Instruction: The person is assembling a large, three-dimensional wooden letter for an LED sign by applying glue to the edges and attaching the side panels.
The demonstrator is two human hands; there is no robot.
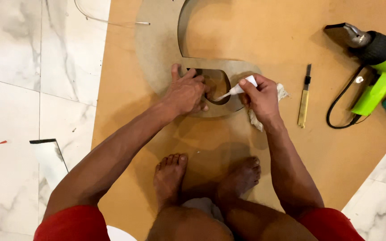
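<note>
A large flat cut-out letter shape in brown board lies on a brown sheet on the floor. My left hand presses down on the shape's lower loop, fingers curled over the inner edge of its hole. My right hand grips a small white glue tube, its nozzle pointing left into the hole's edge. A crumpled white cloth is tucked under the same right hand. My bare feet rest on the sheet below the shape.
A green and black heat gun with a black cord lies at the right. A yellow-handled utility knife lies between it and my right hand. White marble floor tiles surround the sheet. A thin strip lies at the left.
</note>
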